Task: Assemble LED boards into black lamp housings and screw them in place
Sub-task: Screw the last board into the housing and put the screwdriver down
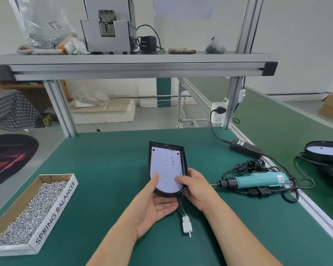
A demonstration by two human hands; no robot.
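Matt green bench mat [108,166]; glossy black plastic lamp housing [183,156]; smooth white LED board [166,166]; shiny metal screws [33,210] in cardboard tray [55,215].

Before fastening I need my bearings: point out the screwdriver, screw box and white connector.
screwdriver [258,180], head view, teal body.
screw box [55,213], head view, labelled side wall.
white connector [186,223], head view, plug body.

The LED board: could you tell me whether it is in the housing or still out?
In. The board lies flat within the housing rim; the left hand and right hand hold it there.
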